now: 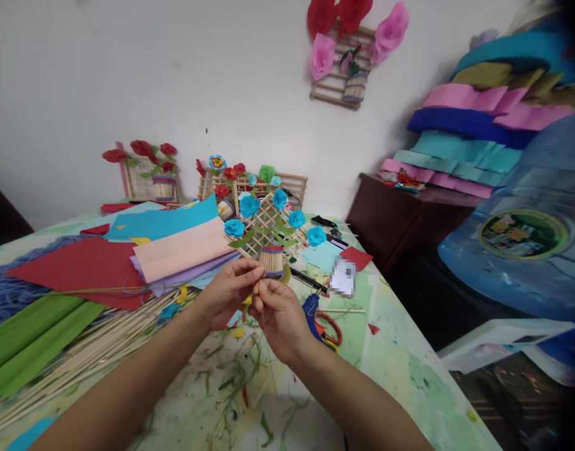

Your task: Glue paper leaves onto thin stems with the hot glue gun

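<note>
My left hand (228, 293) and my right hand (285, 316) meet above the middle of the table, thumbs and forefingers pinched close together. A thin strand (265, 322), perhaps thread or wire, trails down from the right fingertips; what lies between the left fingertips is too small to make out. Just beyond my hands stands a lattice of thin sticks (264, 219) with blue paper flowers (250, 206) and green paper leaves. A little basket of short sticks with a red and blue rim (272, 260) is on its lower front, partly hidden by my fingers.
A blue glue gun (310, 313) and scissors (332, 329) lie right of my hands. Left are wooden sticks (113, 341), green crepe paper (34, 338) and coloured sheets (184, 247). Green scraps (235, 382) litter the front. A large blue water bottle (513, 232) stands right.
</note>
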### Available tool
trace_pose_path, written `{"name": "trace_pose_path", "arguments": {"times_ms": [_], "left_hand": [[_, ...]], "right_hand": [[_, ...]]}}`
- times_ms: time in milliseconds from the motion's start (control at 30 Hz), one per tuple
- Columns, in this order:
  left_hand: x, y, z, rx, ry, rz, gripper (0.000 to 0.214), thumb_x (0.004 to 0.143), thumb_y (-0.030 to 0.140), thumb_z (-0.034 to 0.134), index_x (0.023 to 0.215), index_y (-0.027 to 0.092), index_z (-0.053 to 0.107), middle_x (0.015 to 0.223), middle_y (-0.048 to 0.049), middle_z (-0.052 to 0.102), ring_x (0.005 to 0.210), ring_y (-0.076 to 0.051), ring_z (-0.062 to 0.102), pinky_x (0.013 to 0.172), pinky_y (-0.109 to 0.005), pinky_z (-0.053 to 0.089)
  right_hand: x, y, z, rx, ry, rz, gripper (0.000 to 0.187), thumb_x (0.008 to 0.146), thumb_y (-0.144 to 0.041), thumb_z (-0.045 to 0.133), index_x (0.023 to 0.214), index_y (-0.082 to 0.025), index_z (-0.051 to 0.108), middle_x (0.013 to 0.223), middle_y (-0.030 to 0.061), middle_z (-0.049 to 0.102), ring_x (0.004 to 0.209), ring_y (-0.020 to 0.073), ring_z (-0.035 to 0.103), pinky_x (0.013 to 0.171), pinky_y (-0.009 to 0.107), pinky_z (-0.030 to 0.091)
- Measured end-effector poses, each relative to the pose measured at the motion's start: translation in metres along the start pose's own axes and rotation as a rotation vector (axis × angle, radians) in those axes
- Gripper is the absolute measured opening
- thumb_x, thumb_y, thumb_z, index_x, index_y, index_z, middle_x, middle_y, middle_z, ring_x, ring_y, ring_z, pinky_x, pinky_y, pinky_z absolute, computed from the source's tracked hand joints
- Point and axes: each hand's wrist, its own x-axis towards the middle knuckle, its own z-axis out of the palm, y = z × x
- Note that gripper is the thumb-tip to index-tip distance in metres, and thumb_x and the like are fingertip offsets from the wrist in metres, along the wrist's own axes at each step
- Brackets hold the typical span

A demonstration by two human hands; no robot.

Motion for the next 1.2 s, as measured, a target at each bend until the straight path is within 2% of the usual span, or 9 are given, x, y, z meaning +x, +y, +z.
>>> {"name": "trace_pose_path", "arguments": {"times_ms": [233, 333, 433, 533, 633, 700, 833, 1000, 1200], "left_hand": [[-0.011, 0.018, -0.002, 0.085, 0.189, 0.206, 0.023, 0.063, 0.025, 0.081, 0.074, 0.013, 0.065, 0.070, -0.0003, 0.067, 0.060, -0.008, 0.061, 0.056, -0.014, 0.050], [-0.024, 0.019, -0.007, 0.068, 0.199, 0.147, 0.022, 0.065, 0.026, 0.080, 0.075, 0.015, 0.064, 0.063, 0.0020, 0.063, 0.054, -0.006, 0.056, 0.053, -0.013, 0.048], [-0.040, 0.002, -0.012, 0.104, 0.173, 0.030, 0.023, 0.067, 0.029, 0.078, 0.074, 0.014, 0.062, 0.056, 0.0033, 0.058, 0.048, -0.004, 0.049, 0.047, -0.011, 0.043], [-0.050, -0.031, -0.014, 0.168, 0.175, -0.073, 0.025, 0.067, 0.029, 0.078, 0.078, 0.013, 0.062, 0.057, 0.0029, 0.058, 0.047, -0.003, 0.047, 0.046, -0.012, 0.039], [-0.054, -0.064, -0.016, 0.213, 0.202, 0.023, 0.027, 0.070, 0.034, 0.074, 0.078, 0.013, 0.060, 0.056, 0.0038, 0.056, 0.040, -0.002, 0.038, 0.037, -0.012, 0.025], [-0.056, -0.080, -0.017, 0.193, 0.224, 0.059, 0.028, 0.069, 0.035, 0.074, 0.078, 0.013, 0.059, 0.056, 0.0041, 0.055, 0.039, -0.002, 0.037, 0.037, -0.013, 0.023], [-0.062, -0.097, -0.018, 0.108, 0.177, -0.005, 0.024, 0.071, 0.033, 0.072, 0.078, 0.013, 0.061, 0.055, 0.0035, 0.054, 0.039, -0.002, 0.038, 0.038, -0.014, 0.023], [-0.066, -0.098, -0.018, 0.028, 0.193, -0.026, 0.021, 0.069, 0.030, 0.073, 0.077, 0.013, 0.062, 0.055, 0.0034, 0.055, 0.041, -0.003, 0.042, 0.040, -0.014, 0.028], [-0.068, -0.093, -0.020, 0.121, 0.209, -0.013, 0.025, 0.069, 0.033, 0.074, 0.083, 0.013, 0.067, 0.060, 0.0003, 0.061, 0.042, -0.004, 0.044, 0.040, -0.016, 0.030]], "right_hand": [[0.002, -0.003, -0.016, -0.306, 0.024, -0.105, 0.018, 0.067, -0.035, 0.064, 0.068, -0.017, 0.063, 0.058, -0.0005, 0.060, 0.051, 0.0092, 0.043, 0.054, 0.023, 0.033], [-0.006, -0.006, -0.030, -0.389, 0.073, -0.187, 0.011, 0.069, -0.028, 0.059, 0.069, -0.018, 0.063, 0.061, -0.0016, 0.061, 0.055, 0.0097, 0.046, 0.059, 0.022, 0.036], [-0.016, -0.001, -0.039, -0.497, 0.101, -0.236, 0.011, 0.072, -0.025, 0.056, 0.066, -0.019, 0.062, 0.057, -0.0032, 0.058, 0.056, 0.0107, 0.049, 0.061, 0.023, 0.038], [-0.025, 0.013, -0.040, -0.654, 0.127, -0.271, 0.014, 0.074, -0.023, 0.054, 0.065, -0.019, 0.063, 0.057, -0.0029, 0.059, 0.057, 0.0115, 0.051, 0.062, 0.024, 0.039], [-0.031, 0.028, -0.040, -0.756, 0.139, -0.289, 0.017, 0.074, -0.022, 0.054, 0.062, -0.019, 0.064, 0.057, -0.0021, 0.060, 0.058, 0.0122, 0.052, 0.063, 0.025, 0.041], [-0.034, 0.035, -0.042, -0.755, 0.134, -0.276, 0.014, 0.072, -0.023, 0.057, 0.062, -0.018, 0.065, 0.058, -0.0015, 0.061, 0.057, 0.0123, 0.052, 0.061, 0.025, 0.041], [-0.035, 0.045, -0.052, -0.684, 0.125, -0.207, 0.016, 0.069, -0.031, 0.062, 0.060, -0.017, 0.061, 0.055, -0.0016, 0.058, 0.053, 0.0112, 0.049, 0.056, 0.024, 0.040], [-0.033, 0.051, -0.060, -0.614, 0.137, -0.149, 0.023, 0.070, -0.037, 0.066, 0.059, -0.017, 0.058, 0.052, -0.0037, 0.053, 0.052, 0.0097, 0.045, 0.056, 0.023, 0.038], [-0.036, 0.051, -0.057, -0.545, 0.130, -0.086, 0.027, 0.069, -0.038, 0.068, 0.059, -0.017, 0.055, 0.053, -0.0045, 0.049, 0.053, 0.0090, 0.042, 0.057, 0.023, 0.035]]}}
